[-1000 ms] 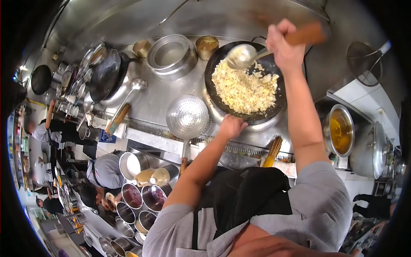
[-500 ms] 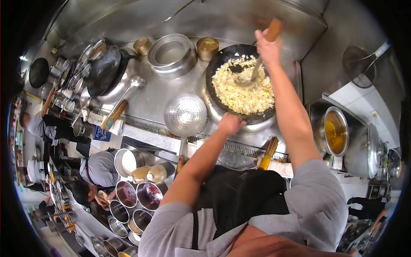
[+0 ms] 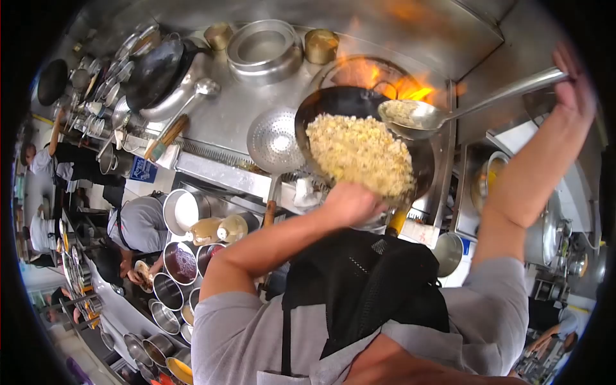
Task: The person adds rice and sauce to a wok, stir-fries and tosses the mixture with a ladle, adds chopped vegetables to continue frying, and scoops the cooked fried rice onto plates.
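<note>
My left hand (image 3: 355, 204) is closed at the near edge of a black wok (image 3: 423, 154), its fingers partly hidden. The wok is tilted and raised toward me, off the burner. Inside, a blurred heap of what looks like egg fried rice (image 3: 359, 151) is bunched toward the near side. My right hand (image 3: 574, 93) is wrapped round the end of a long-handled metal ladle (image 3: 427, 122) at the upper right. Some rice lies in the ladle's bowl, which is over the wok's far right edge. Orange flames (image 3: 391, 77) rise from the burner behind the wok.
A perforated strainer (image 3: 276, 141) lies left of the wok. Farther left are a lidded-looking metal pot (image 3: 264, 48), another ladle (image 3: 204, 88) and a second wok (image 3: 154, 74). Metal containers (image 3: 179, 263) stand at lower left, near a bending co-worker (image 3: 141, 224).
The wok has come off its burner toward me, exposing flames. My right hand has swung right with the ladle, out of the rice. My left hand still holds the wok's near edge.
</note>
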Demonstrator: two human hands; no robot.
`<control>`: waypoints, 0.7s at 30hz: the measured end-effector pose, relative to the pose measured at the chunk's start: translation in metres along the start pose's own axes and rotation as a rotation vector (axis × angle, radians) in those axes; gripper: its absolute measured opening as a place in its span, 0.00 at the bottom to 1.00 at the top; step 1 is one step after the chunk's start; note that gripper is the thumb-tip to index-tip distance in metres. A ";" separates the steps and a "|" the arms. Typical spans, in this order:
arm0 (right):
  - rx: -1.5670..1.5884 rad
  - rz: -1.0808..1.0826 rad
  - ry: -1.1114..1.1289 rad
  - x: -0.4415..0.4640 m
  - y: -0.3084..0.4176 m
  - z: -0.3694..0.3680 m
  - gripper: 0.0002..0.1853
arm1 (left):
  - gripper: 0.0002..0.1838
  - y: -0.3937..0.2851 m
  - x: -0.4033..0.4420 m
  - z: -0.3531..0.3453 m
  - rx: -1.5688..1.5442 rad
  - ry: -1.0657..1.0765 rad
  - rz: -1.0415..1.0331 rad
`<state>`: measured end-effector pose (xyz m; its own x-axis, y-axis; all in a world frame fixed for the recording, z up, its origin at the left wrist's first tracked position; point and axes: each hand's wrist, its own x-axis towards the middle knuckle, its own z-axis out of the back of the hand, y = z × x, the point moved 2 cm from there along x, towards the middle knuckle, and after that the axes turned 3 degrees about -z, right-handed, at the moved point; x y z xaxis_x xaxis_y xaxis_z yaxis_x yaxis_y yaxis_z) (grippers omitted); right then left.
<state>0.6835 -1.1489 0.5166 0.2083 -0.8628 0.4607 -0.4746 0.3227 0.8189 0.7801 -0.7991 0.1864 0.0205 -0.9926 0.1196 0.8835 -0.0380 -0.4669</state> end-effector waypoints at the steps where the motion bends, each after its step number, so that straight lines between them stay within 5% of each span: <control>1: 0.204 -0.113 0.448 0.003 -0.045 0.004 0.08 | 0.20 0.010 0.014 -0.010 -0.013 0.004 -0.004; 2: 0.412 -0.213 0.899 -0.011 -0.081 0.011 0.08 | 0.19 0.026 0.038 -0.016 -0.005 -0.042 0.050; 3: -0.202 -0.071 0.164 -0.091 -0.118 -0.025 0.08 | 0.18 0.038 0.049 -0.026 0.004 -0.095 0.100; 4: -0.699 -0.202 -0.001 -0.139 -0.154 -0.057 0.10 | 0.18 0.054 0.046 -0.058 0.004 -0.109 0.083; 5: -0.026 -0.258 0.030 -0.144 -0.217 -0.050 0.11 | 0.17 0.077 0.045 -0.097 0.033 -0.181 0.088; 8: 0.064 -0.111 0.014 -0.118 -0.182 -0.046 0.12 | 0.15 0.085 -0.001 -0.139 0.104 -0.115 -0.049; 9: 0.044 -0.111 0.036 -0.098 -0.159 -0.040 0.13 | 0.21 0.064 -0.024 -0.119 0.087 0.157 0.064; 10: 0.030 -0.123 0.041 -0.088 -0.130 -0.040 0.13 | 0.19 0.060 -0.042 -0.126 0.048 0.174 0.038; 13: 0.046 -0.190 0.187 -0.071 -0.068 -0.037 0.14 | 0.16 0.034 -0.041 -0.064 0.074 -0.160 -0.072; 16: -0.079 -0.167 0.087 -0.092 -0.094 -0.043 0.13 | 0.16 0.052 0.037 0.004 0.014 -0.069 0.070; 19: -0.093 -0.174 -0.087 -0.155 -0.222 -0.060 0.12 | 0.18 0.083 0.046 -0.068 0.062 -0.104 0.070; 21: -0.062 -0.091 -0.074 -0.133 -0.211 -0.062 0.12 | 0.20 0.086 0.015 -0.107 0.090 -0.094 0.039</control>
<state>0.8093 -1.0777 0.3035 0.1831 -0.9151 0.3592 -0.4023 0.2637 0.8767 0.8060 -0.8293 0.0546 0.0961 -0.9777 0.1865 0.9196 0.0156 -0.3925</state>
